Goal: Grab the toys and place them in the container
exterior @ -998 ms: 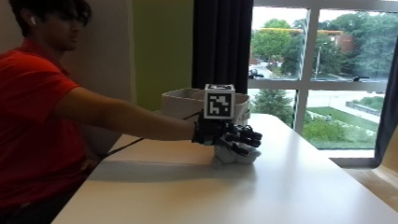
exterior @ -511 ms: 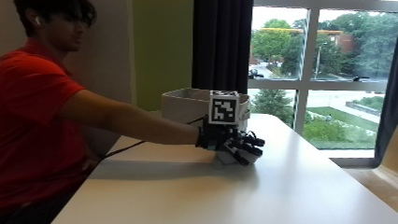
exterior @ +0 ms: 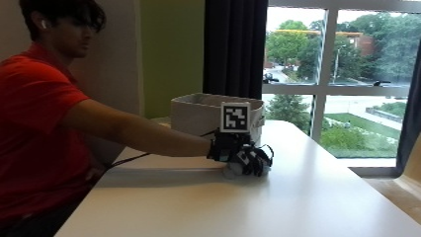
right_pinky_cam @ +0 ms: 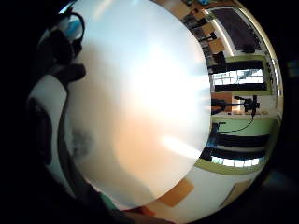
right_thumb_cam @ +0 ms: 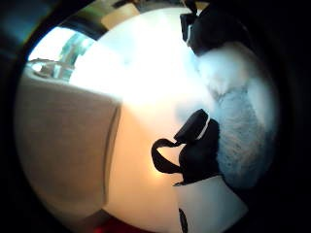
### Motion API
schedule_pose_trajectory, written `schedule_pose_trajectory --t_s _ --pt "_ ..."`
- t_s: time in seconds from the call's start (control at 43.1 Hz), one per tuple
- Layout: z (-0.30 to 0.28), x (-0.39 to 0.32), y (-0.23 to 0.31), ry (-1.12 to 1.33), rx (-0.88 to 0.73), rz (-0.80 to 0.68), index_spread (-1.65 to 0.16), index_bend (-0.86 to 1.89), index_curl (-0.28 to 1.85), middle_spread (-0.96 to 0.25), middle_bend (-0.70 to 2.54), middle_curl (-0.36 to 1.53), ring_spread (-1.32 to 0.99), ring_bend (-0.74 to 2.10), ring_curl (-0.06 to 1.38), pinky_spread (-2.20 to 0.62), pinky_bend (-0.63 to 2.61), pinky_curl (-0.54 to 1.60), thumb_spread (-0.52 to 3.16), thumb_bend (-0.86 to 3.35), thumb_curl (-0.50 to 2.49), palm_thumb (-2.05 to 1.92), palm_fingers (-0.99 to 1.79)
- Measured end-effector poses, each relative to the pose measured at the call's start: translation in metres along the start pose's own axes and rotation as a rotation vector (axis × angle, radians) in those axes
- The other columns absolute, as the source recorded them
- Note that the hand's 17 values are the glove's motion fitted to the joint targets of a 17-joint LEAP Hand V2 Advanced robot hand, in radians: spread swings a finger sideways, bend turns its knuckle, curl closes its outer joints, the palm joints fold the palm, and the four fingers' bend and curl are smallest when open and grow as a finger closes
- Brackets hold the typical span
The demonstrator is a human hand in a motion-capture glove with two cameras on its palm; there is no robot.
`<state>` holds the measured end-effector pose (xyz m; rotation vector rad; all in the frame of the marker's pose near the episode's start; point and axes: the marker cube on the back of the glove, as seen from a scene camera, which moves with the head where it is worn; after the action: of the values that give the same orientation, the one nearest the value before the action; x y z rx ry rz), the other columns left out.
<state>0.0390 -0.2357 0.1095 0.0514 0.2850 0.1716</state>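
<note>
Now a soft white and grey toy (exterior: 231, 171) is grasped by the gloved right hand (exterior: 242, 155), whose fingers are curled over it, low on the white table (exterior: 276, 207). Just behind the hand, the fabric container (exterior: 197, 114) is seen standing.

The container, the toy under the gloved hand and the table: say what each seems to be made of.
Container: looks like grey-white fabric over stiff sides; its wall shows a fine woven texture in the thumb side palm view. Toy: seemingly plush, with a fuzzy white and grey nap where the right hand curls over it. Table: a smooth white top, probably laminate, with a soft sheen from the window light.
</note>
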Motion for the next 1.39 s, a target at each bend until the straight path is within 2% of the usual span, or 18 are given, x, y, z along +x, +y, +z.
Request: schedule_pose_trajectory --t_s 0.093,0.163,0.279,0.418,0.441,0.488,0.882,0.998,1.114,1.254,1.393 --pt "0.000 0.000 -0.003 0.054 0.063 0.084 -0.47 0.13 0.34 -0.22 0.28 0.23 -0.34 0.97 0.43 -0.39 1.23 0.38 1.30 0.16 0.45 0.38 0.71" --pt "0.002 0.004 -0.003 0.087 0.121 0.053 -0.47 0.15 0.34 -0.26 0.33 0.26 -0.37 0.95 0.43 -0.41 1.19 0.38 1.26 0.17 0.49 0.44 0.76" --pt "0.005 0.003 -0.006 -0.001 0.175 0.055 -0.48 0.21 0.37 -0.32 0.46 0.31 -0.42 0.96 0.43 -0.45 1.07 0.35 1.11 0.18 0.57 0.53 1.01" --pt "0.007 0.006 -0.007 -0.025 0.227 0.034 -0.48 0.20 0.42 -0.36 0.56 0.37 -0.43 1.06 0.48 -0.47 0.99 0.35 0.95 0.16 0.64 0.57 1.15" --pt "0.007 0.006 -0.007 -0.028 0.232 0.031 -0.48 0.19 0.43 -0.36 0.55 0.37 -0.43 1.04 0.48 -0.47 1.00 0.35 0.94 0.16 0.65 0.57 1.11" --pt "0.008 0.005 -0.007 -0.040 0.241 0.018 -0.49 0.21 0.45 -0.37 0.63 0.41 -0.42 1.10 0.50 -0.47 0.95 0.35 0.90 0.15 0.67 0.58 1.23" --pt "0.006 0.006 -0.007 -0.123 0.230 0.015 -0.51 0.34 0.61 -0.35 0.85 0.57 -0.39 1.19 0.55 -0.47 0.96 0.40 0.67 0.11 0.83 0.58 1.18" --pt "-0.001 0.008 -0.004 -0.118 0.205 -0.026 -0.52 0.35 0.65 -0.34 0.86 0.60 -0.39 1.21 0.56 -0.47 0.97 0.42 0.63 0.10 0.87 0.58 1.16" --pt "-0.033 0.012 0.001 -0.150 0.224 -0.084 -0.52 0.36 0.70 -0.34 0.87 0.62 -0.39 1.22 0.56 -0.47 0.99 0.43 0.60 0.10 0.90 0.58 1.14" --pt "-0.094 0.019 0.010 -0.071 0.237 -0.245 -0.53 0.36 0.75 -0.33 0.87 0.65 -0.38 1.23 0.57 -0.46 0.99 0.44 0.57 0.08 0.94 0.58 1.12" --pt "-0.168 -0.016 0.022 -0.129 0.334 -0.270 -0.54 0.36 0.79 -0.33 0.86 0.66 -0.38 1.23 0.57 -0.47 0.99 0.44 0.55 0.07 0.98 0.57 1.11"
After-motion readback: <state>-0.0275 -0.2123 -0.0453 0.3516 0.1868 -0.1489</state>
